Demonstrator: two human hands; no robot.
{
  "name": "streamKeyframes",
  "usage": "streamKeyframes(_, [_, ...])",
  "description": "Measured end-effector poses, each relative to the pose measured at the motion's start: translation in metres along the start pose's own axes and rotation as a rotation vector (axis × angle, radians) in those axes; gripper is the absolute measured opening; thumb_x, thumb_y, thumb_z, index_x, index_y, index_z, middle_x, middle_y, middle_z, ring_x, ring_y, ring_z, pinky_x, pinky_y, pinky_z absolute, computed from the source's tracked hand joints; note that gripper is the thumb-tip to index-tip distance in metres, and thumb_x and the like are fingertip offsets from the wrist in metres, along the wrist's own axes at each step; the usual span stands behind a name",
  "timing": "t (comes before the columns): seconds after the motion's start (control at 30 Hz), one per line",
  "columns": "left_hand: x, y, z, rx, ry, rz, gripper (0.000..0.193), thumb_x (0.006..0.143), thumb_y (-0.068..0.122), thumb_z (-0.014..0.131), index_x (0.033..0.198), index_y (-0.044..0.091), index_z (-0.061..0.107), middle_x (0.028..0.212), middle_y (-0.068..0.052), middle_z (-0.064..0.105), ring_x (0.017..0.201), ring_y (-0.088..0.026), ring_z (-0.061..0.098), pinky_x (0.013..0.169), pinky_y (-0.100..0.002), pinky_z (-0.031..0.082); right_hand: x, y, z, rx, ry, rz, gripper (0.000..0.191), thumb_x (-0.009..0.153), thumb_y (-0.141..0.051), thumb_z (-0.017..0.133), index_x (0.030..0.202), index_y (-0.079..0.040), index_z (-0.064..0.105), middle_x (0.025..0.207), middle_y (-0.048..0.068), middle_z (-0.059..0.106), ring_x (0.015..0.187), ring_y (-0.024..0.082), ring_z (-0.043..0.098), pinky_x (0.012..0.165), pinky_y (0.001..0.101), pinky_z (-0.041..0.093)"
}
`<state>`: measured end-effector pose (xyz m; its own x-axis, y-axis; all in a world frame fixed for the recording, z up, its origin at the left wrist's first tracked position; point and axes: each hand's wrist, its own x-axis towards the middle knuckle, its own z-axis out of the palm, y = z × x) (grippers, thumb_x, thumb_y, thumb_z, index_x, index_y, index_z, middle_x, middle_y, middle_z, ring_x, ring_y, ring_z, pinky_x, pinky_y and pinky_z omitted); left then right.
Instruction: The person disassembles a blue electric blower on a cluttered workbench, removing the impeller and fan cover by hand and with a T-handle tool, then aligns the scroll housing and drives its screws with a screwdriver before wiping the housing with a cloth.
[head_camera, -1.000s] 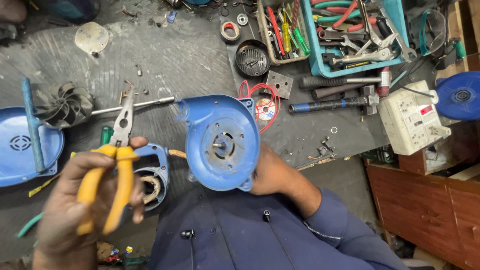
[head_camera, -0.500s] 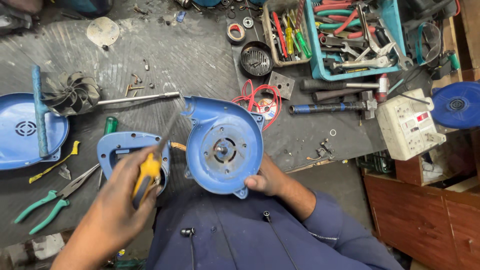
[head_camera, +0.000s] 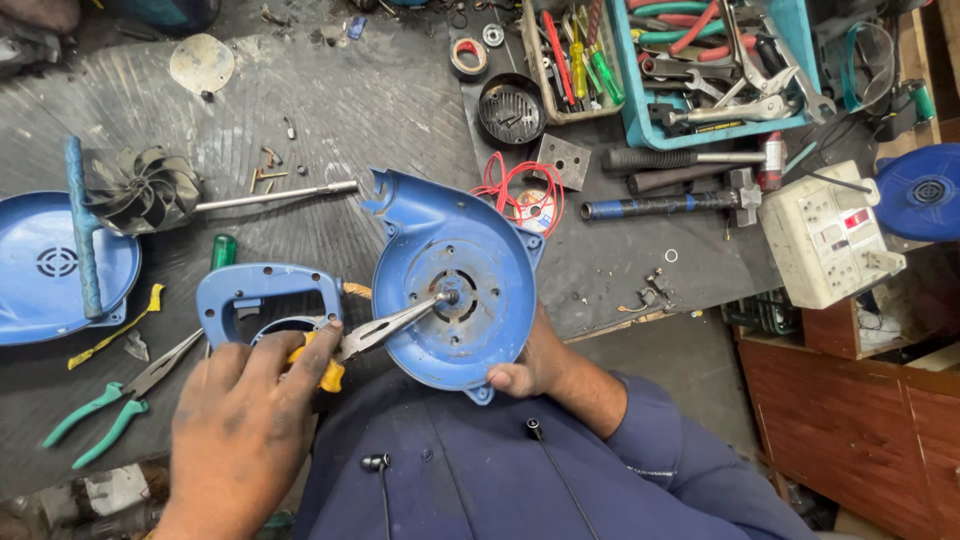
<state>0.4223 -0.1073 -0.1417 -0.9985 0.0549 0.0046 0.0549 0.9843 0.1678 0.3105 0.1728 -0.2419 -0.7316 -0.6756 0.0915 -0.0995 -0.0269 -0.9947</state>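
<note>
left hand (head_camera: 245, 425) clamps yellow-handled pliers (head_camera: 385, 330) | right hand (head_camera: 530, 368) apparently grips round blue plastic housing (head_camera: 450, 285)

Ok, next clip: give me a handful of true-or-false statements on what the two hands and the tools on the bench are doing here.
1. The left hand grips yellow-handled needle-nose pliers whose tips sit at the centre hub of the round blue plastic blower housing. True.
2. The right hand rests flat on the bench, away from the housing. False: it holds the housing's lower edge.
3. The green-handled pliers lie on the bench, untouched. True.
4. The black fan impeller is mounted inside the housing. False: it lies apart at the left, by the blue round cover.
5. The hammers lie below the teal tool tray. True.
</note>
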Motion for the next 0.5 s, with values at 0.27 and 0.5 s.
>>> streamKeyframes(0.27, [-0.0019, 0.0020, -0.0038, 0.096, 0.058, 0.030, 0.072, 0.078, 0.007, 0.064, 0.147, 0.026, 0.056, 0.123, -0.004, 0.063, 0.103, -0.027, 0.057, 0.094, -0.042, 0.048, 0.0006, 0.0021, 0.0055, 0.305, 0.005, 0.126, 0.115, 0.077, -0.065, 0.078, 0.156, 0.004, 0.029, 0.152, 0.019, 0.048, 0.143, 0.029, 0.049, 0.120, 0.0450, 0.042])
streamKeyframes(0.5, [-0.0003, 0.0047, -0.0019, 0.112, 0.042, 0.071, 0.067, 0.082, 0.012, 0.060, 0.148, 0.025, 0.055, 0.125, -0.007, 0.060, 0.108, -0.029, 0.056, 0.096, -0.050, 0.044, -0.0045, 0.0068, 0.0040, 0.069, -0.064, 0.051, 0.111, 0.082, -0.078, 0.065, 0.151, 0.005, 0.041, 0.151, 0.021, 0.054, 0.142, 0.031, 0.054, 0.121, 0.0446, 0.045])
